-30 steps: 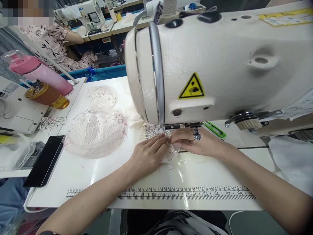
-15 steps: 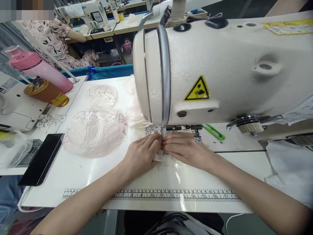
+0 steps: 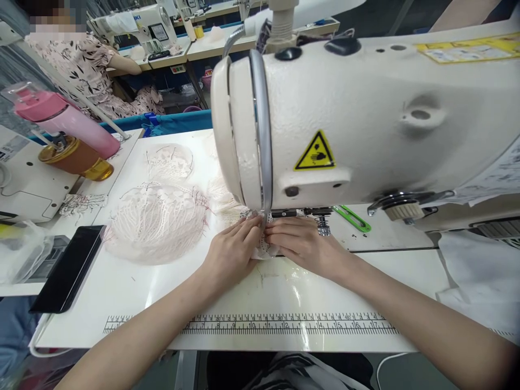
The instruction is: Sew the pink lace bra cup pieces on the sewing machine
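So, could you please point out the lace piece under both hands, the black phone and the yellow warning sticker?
lace piece [image 3: 264,250], head view, on the white edge showing between the hands.
black phone [image 3: 69,268], head view, on the middle of its dark screen.
yellow warning sticker [image 3: 316,152], head view, on the triangle's middle.

Both hands, left hand [image 3: 232,250] and right hand [image 3: 303,245], sit jammed under the sewing machine head [image 3: 365,119]: no way up or forward. Left of the left hand, the lace pile [image 3: 156,222] and phone [image 3: 67,268] block. Bare table [image 3: 260,295] toward the body is open down to the printed ruler [image 3: 252,325]; green clip [image 3: 352,218] lies right of the right hand.
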A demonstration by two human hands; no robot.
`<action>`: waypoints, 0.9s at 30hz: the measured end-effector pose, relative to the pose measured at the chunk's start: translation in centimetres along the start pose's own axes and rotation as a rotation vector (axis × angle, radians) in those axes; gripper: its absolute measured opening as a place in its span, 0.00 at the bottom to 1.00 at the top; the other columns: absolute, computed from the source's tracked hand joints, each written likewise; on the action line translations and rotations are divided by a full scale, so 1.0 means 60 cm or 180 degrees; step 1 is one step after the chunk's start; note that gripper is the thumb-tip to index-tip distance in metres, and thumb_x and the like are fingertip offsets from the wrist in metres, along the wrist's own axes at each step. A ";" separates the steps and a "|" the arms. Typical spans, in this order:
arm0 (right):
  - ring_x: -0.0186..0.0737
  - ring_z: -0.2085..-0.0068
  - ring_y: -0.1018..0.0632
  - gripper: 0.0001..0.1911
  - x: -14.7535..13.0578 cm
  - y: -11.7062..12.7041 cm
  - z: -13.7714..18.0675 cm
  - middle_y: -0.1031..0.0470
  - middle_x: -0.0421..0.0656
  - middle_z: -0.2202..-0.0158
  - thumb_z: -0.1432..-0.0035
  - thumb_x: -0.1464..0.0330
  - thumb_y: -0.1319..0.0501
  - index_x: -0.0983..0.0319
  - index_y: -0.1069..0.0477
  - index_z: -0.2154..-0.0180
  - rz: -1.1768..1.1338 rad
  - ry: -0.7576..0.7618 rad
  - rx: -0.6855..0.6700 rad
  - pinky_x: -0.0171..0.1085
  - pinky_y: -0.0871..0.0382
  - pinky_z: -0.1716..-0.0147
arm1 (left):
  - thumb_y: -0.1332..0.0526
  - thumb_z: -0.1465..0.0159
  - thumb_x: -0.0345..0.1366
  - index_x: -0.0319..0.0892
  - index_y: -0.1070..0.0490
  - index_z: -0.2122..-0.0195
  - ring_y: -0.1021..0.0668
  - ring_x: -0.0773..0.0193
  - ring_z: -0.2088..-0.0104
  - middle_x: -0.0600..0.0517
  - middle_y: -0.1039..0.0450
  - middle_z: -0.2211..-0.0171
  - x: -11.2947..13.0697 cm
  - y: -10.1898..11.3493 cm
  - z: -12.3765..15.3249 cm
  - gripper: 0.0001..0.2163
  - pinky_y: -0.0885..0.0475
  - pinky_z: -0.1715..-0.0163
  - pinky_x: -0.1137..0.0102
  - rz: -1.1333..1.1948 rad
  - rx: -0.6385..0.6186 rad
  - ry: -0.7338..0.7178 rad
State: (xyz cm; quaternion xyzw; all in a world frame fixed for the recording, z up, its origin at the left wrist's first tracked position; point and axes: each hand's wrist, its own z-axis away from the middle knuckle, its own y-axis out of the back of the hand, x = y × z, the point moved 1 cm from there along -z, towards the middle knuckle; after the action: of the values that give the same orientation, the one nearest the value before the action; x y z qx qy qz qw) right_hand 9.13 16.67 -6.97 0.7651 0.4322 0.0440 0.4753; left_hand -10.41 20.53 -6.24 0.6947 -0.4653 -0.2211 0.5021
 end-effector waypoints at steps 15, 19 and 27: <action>0.40 0.59 0.20 0.13 0.012 0.010 0.015 0.20 0.42 0.56 0.35 0.75 0.46 0.59 0.24 0.61 0.0573 -0.0347 -0.0125 0.39 0.27 0.62 | 0.45 0.40 0.25 0.36 0.32 0.44 0.23 0.53 0.45 0.43 0.26 0.44 0.006 -0.003 -0.004 0.21 0.24 0.46 0.59 -0.0308 -0.0009 -0.0111; 0.39 0.59 0.21 0.15 0.007 0.018 0.012 0.20 0.42 0.56 0.33 0.75 0.49 0.59 0.24 0.62 0.0700 -0.0374 -0.0057 0.40 0.31 0.63 | 0.43 0.36 0.30 0.35 0.30 0.43 0.24 0.51 0.44 0.43 0.27 0.44 0.007 -0.004 -0.004 0.19 0.24 0.46 0.58 -0.0391 -0.0047 -0.0170; 0.41 0.60 0.22 0.13 0.014 0.023 0.007 0.21 0.41 0.62 0.35 0.72 0.48 0.57 0.25 0.61 0.0210 -0.0870 -0.0101 0.39 0.29 0.64 | 0.43 0.34 0.32 0.36 0.30 0.42 0.24 0.49 0.44 0.41 0.28 0.43 0.003 -0.009 -0.010 0.19 0.24 0.47 0.55 -0.0281 -0.0129 -0.0078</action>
State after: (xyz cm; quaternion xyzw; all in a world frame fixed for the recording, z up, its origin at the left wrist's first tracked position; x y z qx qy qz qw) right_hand 10.72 16.73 -6.42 0.7701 0.3373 -0.0383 0.5401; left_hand -9.66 20.70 -6.48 0.7015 -0.4357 -0.2609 0.5000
